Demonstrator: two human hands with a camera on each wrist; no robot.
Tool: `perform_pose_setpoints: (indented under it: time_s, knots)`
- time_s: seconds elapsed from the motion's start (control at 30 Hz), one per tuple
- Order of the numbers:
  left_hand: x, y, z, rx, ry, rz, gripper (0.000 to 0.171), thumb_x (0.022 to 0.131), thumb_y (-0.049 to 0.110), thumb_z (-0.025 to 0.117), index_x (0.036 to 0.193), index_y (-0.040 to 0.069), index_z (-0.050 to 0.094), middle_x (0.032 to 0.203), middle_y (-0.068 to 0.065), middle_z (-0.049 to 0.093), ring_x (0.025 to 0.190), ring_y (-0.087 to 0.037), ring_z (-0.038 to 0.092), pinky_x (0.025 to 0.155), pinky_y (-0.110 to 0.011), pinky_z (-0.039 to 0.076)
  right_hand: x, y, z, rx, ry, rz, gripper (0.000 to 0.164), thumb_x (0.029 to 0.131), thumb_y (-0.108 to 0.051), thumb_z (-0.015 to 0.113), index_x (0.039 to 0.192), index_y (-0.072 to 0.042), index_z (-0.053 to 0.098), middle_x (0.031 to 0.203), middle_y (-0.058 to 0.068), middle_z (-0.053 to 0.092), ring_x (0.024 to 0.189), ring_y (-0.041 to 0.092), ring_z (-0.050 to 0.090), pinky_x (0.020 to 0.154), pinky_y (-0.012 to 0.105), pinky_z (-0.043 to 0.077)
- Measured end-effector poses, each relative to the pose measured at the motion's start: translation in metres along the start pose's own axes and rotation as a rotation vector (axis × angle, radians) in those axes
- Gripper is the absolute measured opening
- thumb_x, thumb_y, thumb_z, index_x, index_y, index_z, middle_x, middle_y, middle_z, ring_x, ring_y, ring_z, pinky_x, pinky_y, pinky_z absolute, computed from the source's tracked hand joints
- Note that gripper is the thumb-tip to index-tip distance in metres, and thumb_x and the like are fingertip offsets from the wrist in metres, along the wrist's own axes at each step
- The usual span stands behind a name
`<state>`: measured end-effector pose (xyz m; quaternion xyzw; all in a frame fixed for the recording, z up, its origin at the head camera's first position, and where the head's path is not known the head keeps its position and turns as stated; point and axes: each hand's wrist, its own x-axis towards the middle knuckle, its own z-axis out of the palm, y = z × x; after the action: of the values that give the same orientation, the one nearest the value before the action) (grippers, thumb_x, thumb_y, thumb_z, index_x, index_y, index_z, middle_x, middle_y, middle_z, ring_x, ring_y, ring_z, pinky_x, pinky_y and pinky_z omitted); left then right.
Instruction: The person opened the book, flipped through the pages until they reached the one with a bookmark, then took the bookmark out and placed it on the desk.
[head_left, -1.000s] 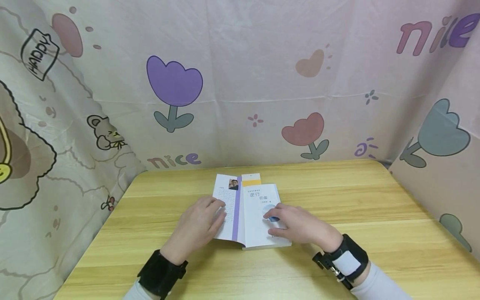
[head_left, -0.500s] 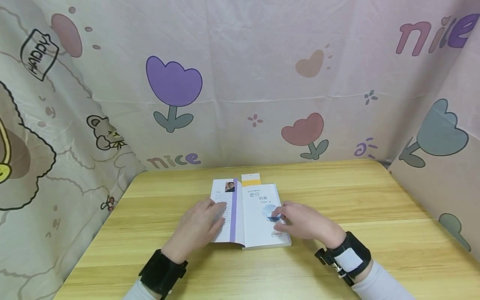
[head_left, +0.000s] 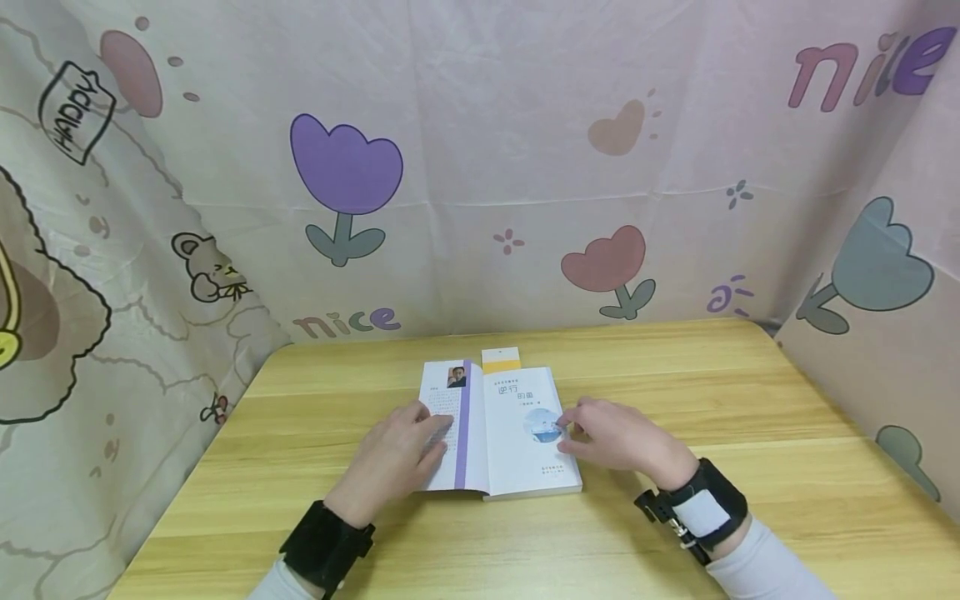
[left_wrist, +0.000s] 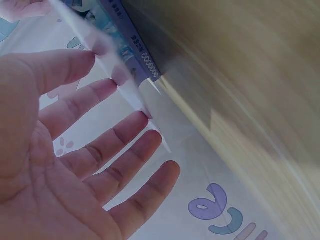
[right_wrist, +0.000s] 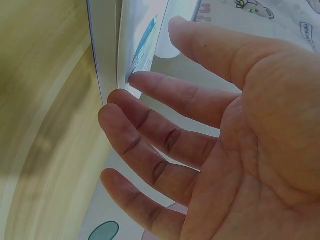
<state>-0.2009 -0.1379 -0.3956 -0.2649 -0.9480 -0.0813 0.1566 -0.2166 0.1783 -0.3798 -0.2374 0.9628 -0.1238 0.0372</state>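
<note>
A paperback book [head_left: 517, 458] lies on the table with its front cover turned to the left. Its white inner flap [head_left: 435, 400] has a purple stripe and a small photo. My left hand [head_left: 393, 458] rests its extended fingers on that flap; in the left wrist view the cover's printed blue outer side [left_wrist: 117, 30] shows past the fingertips. At the right edge of the title page, which bears a blue round picture [head_left: 542, 425], is my right hand [head_left: 622, 442]. In the right wrist view its index fingertip touches the page edge, and the fingers are loosely bent, apart from the thumb.
A white and yellow card [head_left: 501, 360] sticks out above the book's top edge. The wooden table [head_left: 675, 375] reaches back to a printed cloth [head_left: 480, 167] that hangs behind it and along both sides. Black bands [head_left: 326, 546] circle both wrists.
The cover flap has come down farther to the left under my left hand. My right hand has slid rightward from the page's middle to its edge, uncovering the round picture.
</note>
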Motion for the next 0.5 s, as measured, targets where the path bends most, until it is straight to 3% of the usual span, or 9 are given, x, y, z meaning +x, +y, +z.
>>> perform_pose_setpoints:
  time_s: [0.17, 0.3, 0.4, 0.5]
  knots:
    - [-0.0005, -0.0017, 0.0029, 0.003, -0.001, 0.000, 0.033, 0.087, 0.029, 0.069, 0.117, 0.015, 0.070, 0.094, 0.000, 0.056, 0.077, -0.012, 0.046, 0.063, -0.024, 0.044, -0.0008, 0.0023, 0.0001, -0.013, -0.002, 0.003, 0.037, 0.085, -0.034, 0.072, 0.113, -0.010, 0.072, 0.085, -0.001, 0.055, 0.069, 0.011, 0.046, 0.054, 0.026, 0.039]
    - [-0.0012, -0.0023, 0.0053, 0.003, -0.012, -0.009, 0.033, 0.087, 0.030, 0.068, 0.117, 0.015, 0.070, 0.112, -0.009, 0.061, 0.097, -0.020, 0.056, 0.080, -0.036, 0.051, -0.0009, 0.0038, 0.0001, -0.013, -0.004, -0.003, 0.032, 0.085, -0.034, 0.072, 0.108, -0.012, 0.074, 0.077, -0.001, 0.053, 0.064, 0.010, 0.044, 0.049, 0.024, 0.034]
    - [-0.0018, -0.0022, 0.0066, 0.005, -0.032, -0.009, 0.033, 0.088, 0.030, 0.067, 0.118, 0.014, 0.069, 0.127, -0.014, 0.058, 0.116, -0.028, 0.052, 0.094, -0.046, 0.045, -0.0006, 0.0048, -0.0001, -0.012, -0.003, -0.007, 0.025, 0.085, -0.034, 0.071, 0.102, -0.016, 0.075, 0.066, -0.004, 0.047, 0.057, 0.008, 0.041, 0.046, 0.023, 0.028]
    - [-0.0027, -0.0021, 0.0072, 0.003, -0.063, -0.009, 0.034, 0.089, 0.030, 0.067, 0.118, 0.013, 0.069, 0.132, -0.015, 0.055, 0.122, -0.029, 0.049, 0.097, -0.048, 0.042, -0.0005, 0.0052, -0.0002, -0.021, 0.001, -0.009, 0.019, 0.085, -0.034, 0.071, 0.096, -0.019, 0.074, 0.059, -0.007, 0.038, 0.053, 0.007, 0.037, 0.045, 0.022, 0.026]
